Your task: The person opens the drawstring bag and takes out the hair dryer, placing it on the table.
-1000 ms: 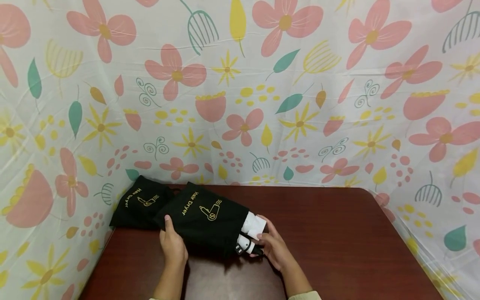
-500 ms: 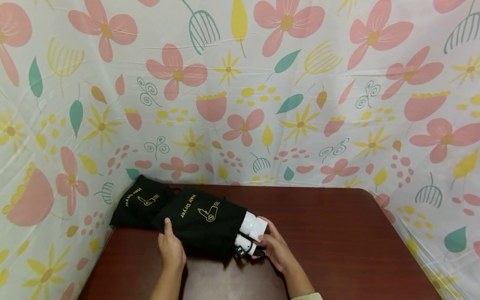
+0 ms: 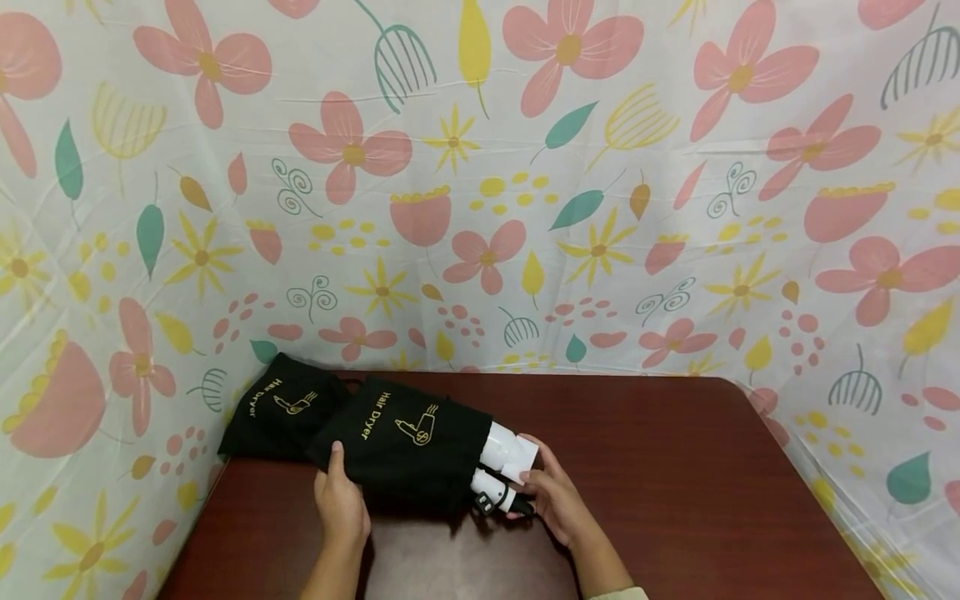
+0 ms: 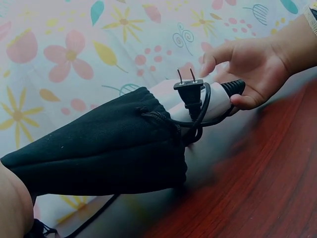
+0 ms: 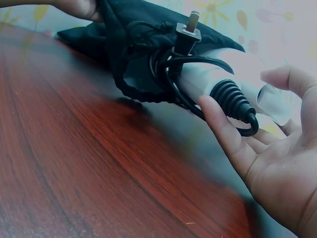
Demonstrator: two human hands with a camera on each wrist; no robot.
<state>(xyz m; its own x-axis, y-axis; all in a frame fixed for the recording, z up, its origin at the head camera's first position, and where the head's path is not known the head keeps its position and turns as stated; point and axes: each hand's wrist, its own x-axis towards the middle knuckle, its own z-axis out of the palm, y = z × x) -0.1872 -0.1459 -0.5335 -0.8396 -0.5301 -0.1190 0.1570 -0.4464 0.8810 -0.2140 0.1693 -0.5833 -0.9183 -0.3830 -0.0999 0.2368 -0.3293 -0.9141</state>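
Observation:
A black drawstring bag point(image 3: 420, 442) with gold "Hair Dryer" print is held above the table, white hair dryer parts point(image 3: 504, 450) sticking out of its right end. My left hand point(image 3: 342, 504) grips the bag's closed end, thumb on top. At the mouth, my right hand point(image 3: 557, 496) holds the protruding dryer, thumb and fingers spread round its ends. The left wrist view shows the black plug point(image 4: 190, 93), prongs up, beside the white handle point(image 4: 215, 105). A coiled black cord point(image 5: 171, 74) wraps the handle in the right wrist view.
A second black bag point(image 3: 277, 408) with the same print lies at the table's back left corner, partly behind the held one. The dark red-brown table point(image 3: 675, 467) has a rounded back right corner. A floral cloth point(image 3: 487, 317) hangs behind and along the sides.
Compared with a second ago, the held bag is tilted slightly differently, its closed end a little lower. More of the white dryer shows at the mouth. Both hands keep their hold.

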